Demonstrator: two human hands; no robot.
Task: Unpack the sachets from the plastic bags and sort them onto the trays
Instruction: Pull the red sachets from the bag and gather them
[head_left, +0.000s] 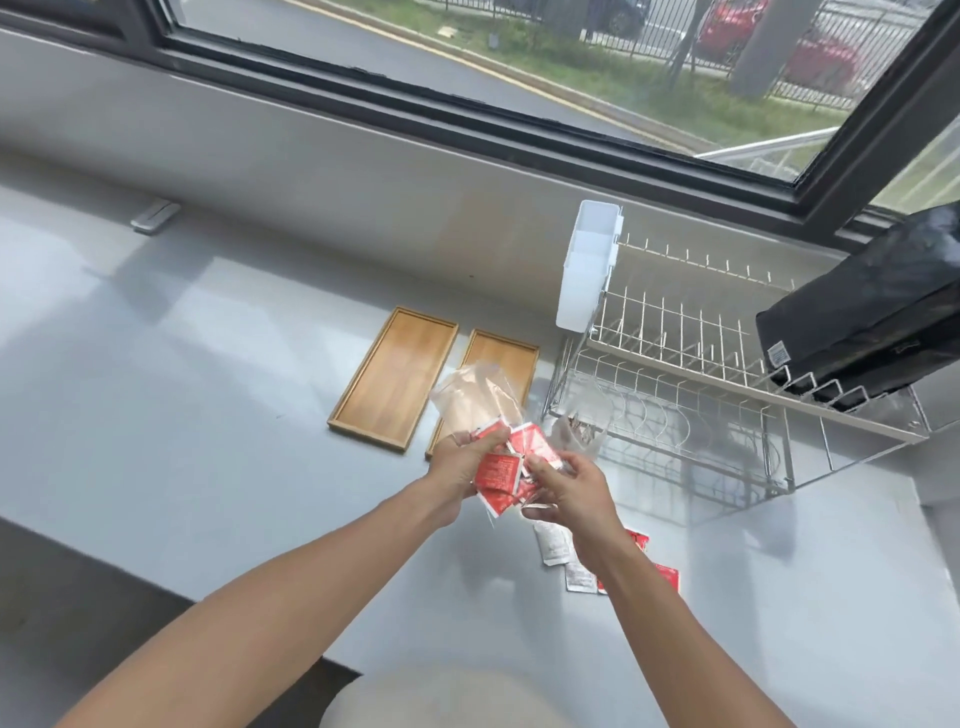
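Left hand (457, 462) grip closed on red sachets (501, 467) and plastic bag (470, 397); right hand (569, 486) pinching same bunch. Trays (392, 376) just beyond grip, long axes running away, nearer left hand, both bare.

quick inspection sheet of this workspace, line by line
surface: grey counter, partly glossy
job's things: two wooden trays side by side, no sachets visible on them; red sachets and clear plastic bag held above counter; loose sachets on counter under right forearm
clutter: wire dish rack with white holder, black bag on it
hands: left hand and right hand both gripping the sachet bundle
cables: nothing seen
surroundings: window onto road, fence
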